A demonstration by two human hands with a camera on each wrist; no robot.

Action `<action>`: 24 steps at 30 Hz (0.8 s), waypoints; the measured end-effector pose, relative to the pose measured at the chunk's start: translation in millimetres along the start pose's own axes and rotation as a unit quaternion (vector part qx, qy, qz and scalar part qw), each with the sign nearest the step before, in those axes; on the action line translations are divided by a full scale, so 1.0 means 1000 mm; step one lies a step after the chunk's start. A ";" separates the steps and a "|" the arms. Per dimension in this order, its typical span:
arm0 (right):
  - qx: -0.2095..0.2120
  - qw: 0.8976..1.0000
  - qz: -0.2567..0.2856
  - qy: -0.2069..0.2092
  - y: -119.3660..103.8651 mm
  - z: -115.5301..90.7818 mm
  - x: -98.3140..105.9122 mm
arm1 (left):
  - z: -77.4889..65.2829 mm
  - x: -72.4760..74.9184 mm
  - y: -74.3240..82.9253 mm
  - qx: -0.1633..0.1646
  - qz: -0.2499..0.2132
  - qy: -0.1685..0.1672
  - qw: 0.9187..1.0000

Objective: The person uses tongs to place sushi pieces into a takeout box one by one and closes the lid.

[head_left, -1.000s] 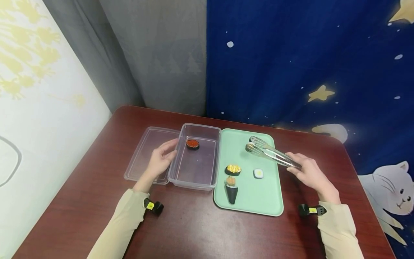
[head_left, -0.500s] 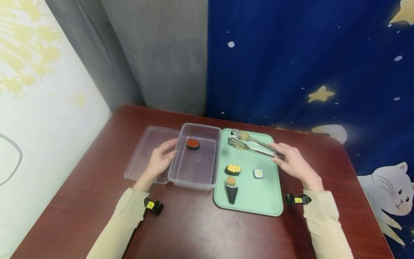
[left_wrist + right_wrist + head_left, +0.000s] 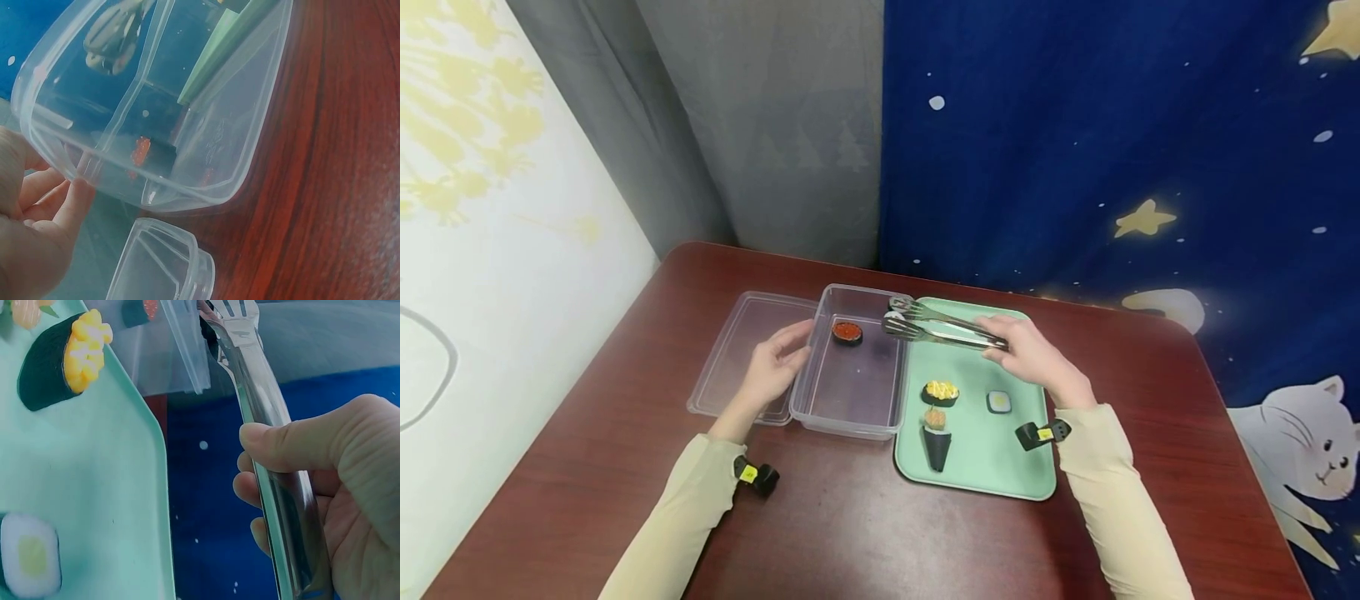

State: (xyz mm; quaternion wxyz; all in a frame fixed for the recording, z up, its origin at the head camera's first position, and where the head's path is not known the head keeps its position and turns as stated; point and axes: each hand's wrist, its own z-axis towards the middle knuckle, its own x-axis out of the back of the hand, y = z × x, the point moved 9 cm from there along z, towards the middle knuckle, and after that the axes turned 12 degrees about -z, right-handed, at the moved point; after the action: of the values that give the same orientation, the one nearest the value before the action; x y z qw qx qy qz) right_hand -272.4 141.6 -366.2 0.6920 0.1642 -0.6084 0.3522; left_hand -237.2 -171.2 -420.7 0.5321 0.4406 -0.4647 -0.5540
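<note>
My right hand (image 3: pixel 1026 354) grips metal serving tongs (image 3: pixel 265 394) by the handles. Between the tong tips is a dark-and-white sushi piece (image 3: pixel 893 316), partly hidden, above the right rim of a clear plastic container (image 3: pixel 857 392). Inside the container lies a sushi piece topped with red roe (image 3: pixel 847 333). My left hand (image 3: pixel 769 371) touches the container's left side with its fingers loosely bent. On the green tray (image 3: pixel 1000 462) lie a corn-topped sushi piece (image 3: pixel 941 392), a dark hand roll cone (image 3: pixel 937 446) and a square white roll slice (image 3: pixel 998 402).
A clear lid (image 3: pixel 730 358) lies flat on the brown table (image 3: pixel 820 525), left of the container and partly under my left hand. The tray stands right against the container's right side. Grey and blue curtains (image 3: pixel 1000 150) hang behind the table.
My right hand has moved left, carrying the tongs and the sushi piece from over the tray to the container's right rim. The left hand has stayed in place.
</note>
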 end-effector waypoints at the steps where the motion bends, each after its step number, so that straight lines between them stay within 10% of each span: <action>1: 0.003 1.000 -0.004 -0.004 -0.001 0.004 -0.002 | 0.001 0.001 -0.003 -0.001 0.001 0.001 1.000; 7: -0.003 0.999 -0.012 -0.047 -0.010 0.022 -0.004 | 0.004 0.004 -0.016 -0.004 0.002 0.003 1.000; 24: 0.035 0.983 -0.090 -0.159 -0.034 0.069 -0.007 | -0.003 -0.002 0.013 0.006 0.001 0.000 1.000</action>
State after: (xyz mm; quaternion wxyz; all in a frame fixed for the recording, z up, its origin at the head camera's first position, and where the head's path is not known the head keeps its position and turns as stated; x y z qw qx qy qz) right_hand -299.4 70.9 -351.9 0.6090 0.2965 -0.6807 0.2789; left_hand -232.1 -168.9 -408.7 0.5301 0.4430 -0.4687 -0.5505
